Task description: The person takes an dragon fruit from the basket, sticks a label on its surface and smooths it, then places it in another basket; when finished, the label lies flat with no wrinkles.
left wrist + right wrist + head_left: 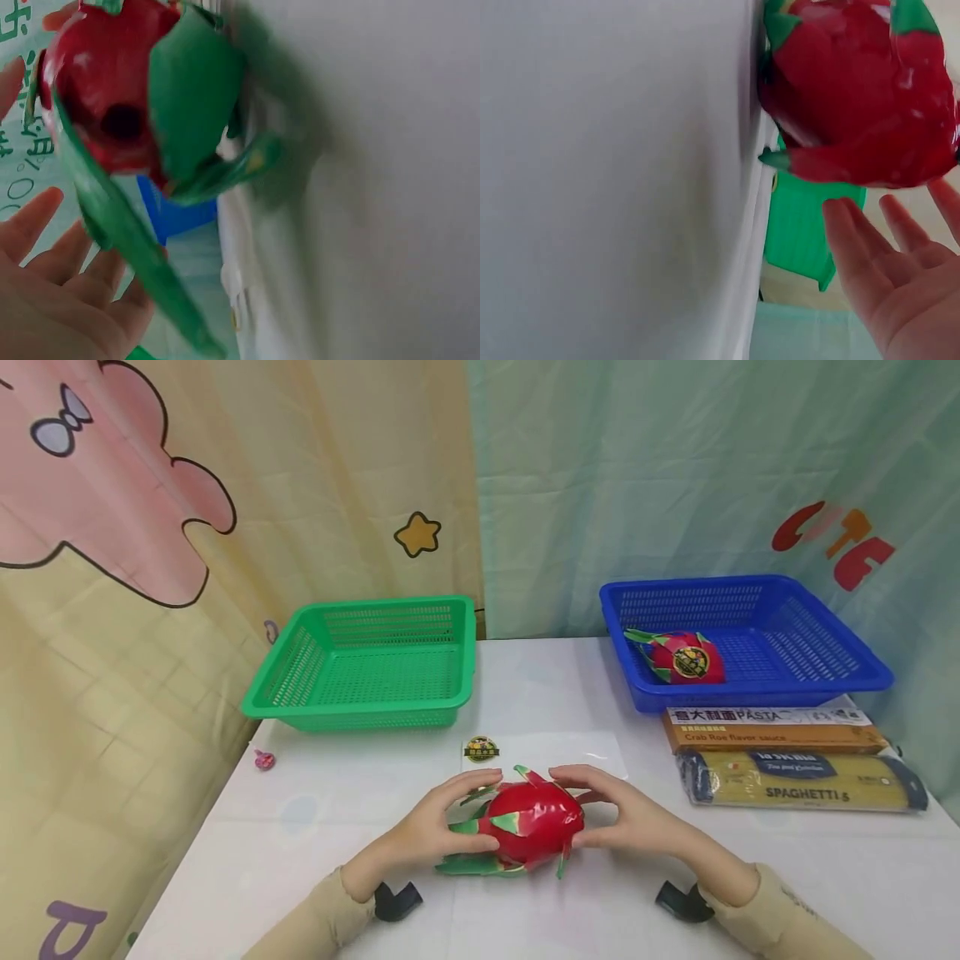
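Clearly, your left hand [433,827] and right hand [633,817] flank the red dragon fruit [542,818], fingers [847,244] wide; the green basket [375,678] sits far left, the blue basket [780,652] far right

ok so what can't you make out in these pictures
Underside of the glossy red, oval dragon fruit with green leaves: head view, hidden by its own body.
Fine print on the flat black-and-gold sticker beyond it: head view, too small.
Part of the green plastic basket: right wrist view, behind the fruit.
Base of the right hand: right wrist view, cut off by the picture's edge.
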Motion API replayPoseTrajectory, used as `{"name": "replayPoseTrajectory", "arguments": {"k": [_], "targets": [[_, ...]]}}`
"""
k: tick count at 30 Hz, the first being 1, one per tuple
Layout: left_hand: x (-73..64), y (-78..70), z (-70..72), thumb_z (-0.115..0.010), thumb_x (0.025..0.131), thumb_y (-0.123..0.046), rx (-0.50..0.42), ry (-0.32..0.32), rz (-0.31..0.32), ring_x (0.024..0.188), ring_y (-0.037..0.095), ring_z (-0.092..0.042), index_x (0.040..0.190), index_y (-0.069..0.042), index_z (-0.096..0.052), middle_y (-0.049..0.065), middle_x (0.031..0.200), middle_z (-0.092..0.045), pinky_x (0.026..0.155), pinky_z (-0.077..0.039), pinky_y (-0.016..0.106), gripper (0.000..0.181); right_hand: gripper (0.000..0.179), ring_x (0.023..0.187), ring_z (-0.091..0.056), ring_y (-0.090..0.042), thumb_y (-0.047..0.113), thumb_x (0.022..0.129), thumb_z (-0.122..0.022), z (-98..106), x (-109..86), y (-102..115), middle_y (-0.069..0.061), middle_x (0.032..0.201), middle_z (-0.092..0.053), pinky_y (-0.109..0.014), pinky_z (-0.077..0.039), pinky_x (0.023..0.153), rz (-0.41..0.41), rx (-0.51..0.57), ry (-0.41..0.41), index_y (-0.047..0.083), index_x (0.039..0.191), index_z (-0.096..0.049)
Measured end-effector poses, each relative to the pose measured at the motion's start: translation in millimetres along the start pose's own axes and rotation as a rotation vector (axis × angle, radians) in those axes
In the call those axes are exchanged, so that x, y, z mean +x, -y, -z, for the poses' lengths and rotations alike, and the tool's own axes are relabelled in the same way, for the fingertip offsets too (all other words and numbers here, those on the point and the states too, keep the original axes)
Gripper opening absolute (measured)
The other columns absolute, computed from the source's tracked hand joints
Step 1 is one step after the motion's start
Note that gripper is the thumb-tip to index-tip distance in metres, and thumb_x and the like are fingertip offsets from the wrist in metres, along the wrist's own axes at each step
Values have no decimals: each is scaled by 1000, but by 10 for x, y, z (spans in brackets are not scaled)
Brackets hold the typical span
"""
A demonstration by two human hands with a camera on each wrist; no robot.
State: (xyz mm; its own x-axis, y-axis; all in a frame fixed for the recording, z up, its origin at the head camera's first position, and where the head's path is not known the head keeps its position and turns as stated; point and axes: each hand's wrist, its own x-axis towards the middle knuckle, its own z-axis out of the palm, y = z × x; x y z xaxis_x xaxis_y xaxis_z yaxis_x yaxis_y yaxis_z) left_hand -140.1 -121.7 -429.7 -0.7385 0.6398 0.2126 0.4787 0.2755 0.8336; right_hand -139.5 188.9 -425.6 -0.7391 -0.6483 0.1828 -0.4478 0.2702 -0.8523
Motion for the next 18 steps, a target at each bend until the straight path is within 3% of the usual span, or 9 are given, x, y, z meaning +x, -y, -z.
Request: {"name": "replayPoseTrajectory", "arguments": {"k": [4, 6, 11, 14, 18], "targets": [[32, -3, 236, -75, 81, -17, 4, -36, -109, 119, 26, -49, 136, -9, -47, 4, 135, -50, 95, -43, 42, 62, 37, 111, -56, -24, 7, 93, -56, 129, 86, 23, -12, 125, -56, -36, -49, 87, 38, 87, -55, 8, 130, -52], [73, 3, 371, -71, 83, -8, -18, -78, -121, 113, 28, -53, 131, -4, -50, 10, 128, -55, 92, -45, 43, 52, 29, 106, -59, -24, 4, 95, -51, 215, 179, 49, -13, 118, -59, -34, -50, 86, 42, 124, -89, 4, 124, -55], [236, 106, 629, -62, 89, -1, -52, -163, 16, 104, 28, -58, 121, 1, -58, 15, 117, -61, 87, -48, 38, 32, 27, 100, -62, -22, 11, 95, -55, 393, 569, 76, -19, 114, -60, -37, -52, 83, -25, 151, -129, -1, 119, -57], [329, 242, 681, -62, 90, -5, -77, -153, 113, 104, 28, -58, 120, 3, -59, 16, 117, -61, 87, -48, 36, 31, 32, 101, -62, -27, 17, 94, -58, 407, 841, 27, -22, 117, -59, -39, -51, 84, -95, 129, -70, 0, 121, -56], [397, 438, 662, -64, 89, -10, -116, -125, 197, 103, 27, -58, 121, 5, -58, 17, 117, -61, 87, -48, 33, 35, 37, 100, -62, -28, 19, 91, -63, 332, 1173, -114, -21, 116, -60, -36, -52, 83, -160, 106, 24, -1, 121, -57]]}}
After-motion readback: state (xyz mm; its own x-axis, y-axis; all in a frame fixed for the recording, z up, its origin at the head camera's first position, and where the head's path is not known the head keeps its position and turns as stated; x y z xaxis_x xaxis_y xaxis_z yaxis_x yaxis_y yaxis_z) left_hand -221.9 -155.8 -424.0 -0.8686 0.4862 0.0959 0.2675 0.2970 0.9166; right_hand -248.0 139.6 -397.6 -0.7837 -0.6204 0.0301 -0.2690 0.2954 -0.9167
